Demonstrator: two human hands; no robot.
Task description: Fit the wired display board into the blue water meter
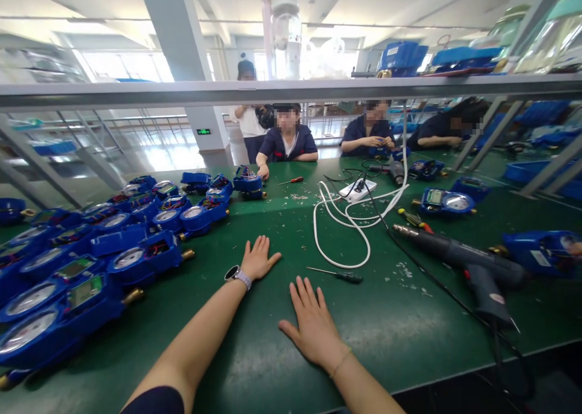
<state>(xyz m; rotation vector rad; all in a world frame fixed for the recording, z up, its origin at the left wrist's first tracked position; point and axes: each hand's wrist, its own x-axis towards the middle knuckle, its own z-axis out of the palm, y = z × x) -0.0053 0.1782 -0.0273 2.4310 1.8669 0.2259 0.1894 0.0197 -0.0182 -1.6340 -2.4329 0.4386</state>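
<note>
My left hand (258, 260) rests palm down on the green tabletop (254, 335), its fingers stretched out and nothing in it. A watch (233, 273) is on that wrist. To its left stand rows of blue water meters (130, 259) with brass fittings and round dials. My right hand (313, 326) also lies flat, nearer to me, with fingers spread and holding nothing. Just beyond its fingertips is a dark-handled screwdriver (348, 277), not touched by the hand.
A heat gun (459, 253) with a black cord lies at the right. A white cable (366, 262) loops from a power strip (357, 190). A red-handled screwdriver (296, 179) lies farther back. Co-workers sit across the table; a shelf rail (291, 91) spans above.
</note>
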